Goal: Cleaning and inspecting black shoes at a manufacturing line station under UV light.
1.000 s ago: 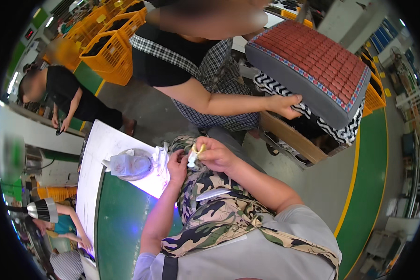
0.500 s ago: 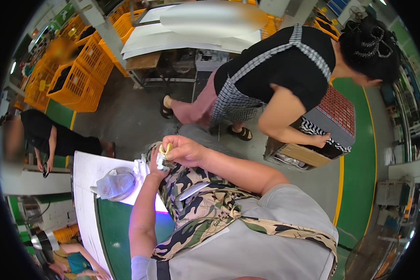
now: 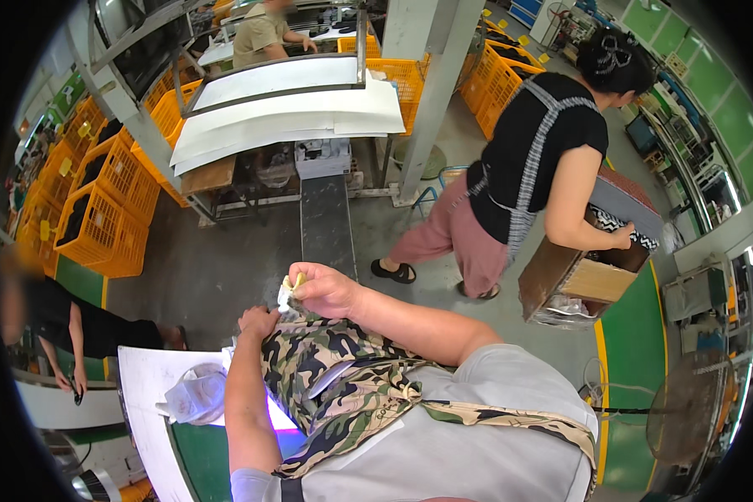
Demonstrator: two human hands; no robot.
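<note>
Camouflage cloth (image 3: 326, 376), green, brown and black, lies bunched against the person's chest and over the near edge of the worktop (image 3: 146, 393); both hands work at its upper edge. The right hand (image 3: 326, 289) has its grip together, thumb and fingers pinched on a small pale-yellow and white piece (image 3: 291, 289) that stands just above the cloth's top edge; whether that piece is a tag, a clip or a tool is too small to tell. The left hand (image 3: 258, 322) sits just beside it, lower and to the left, fingers curled onto the cloth's edge; its grip looks closed on the fabric, though the fingertips are hidden behind the cloth. A strap of the same camouflage pattern (image 3: 477, 414) runs from the bundle across the grey shirt.

On the white sheet covering the worktop, a crumpled clear plastic bag (image 3: 194, 393) lies near the left forearm, apart from it; a strip of violet light (image 3: 280, 418) shows under the cloth.

Beyond, on the grey floor, a co-worker in a black top and pink trousers (image 3: 519, 192) bends over a wooden crate (image 3: 573, 280) holding patterned cushions; orange plastic crates (image 3: 100, 209) stand stacked at the left; a white panel (image 3: 284, 109) rests on a metal frame at the top; another person in black (image 3: 75, 326) stands at the left edge.
</note>
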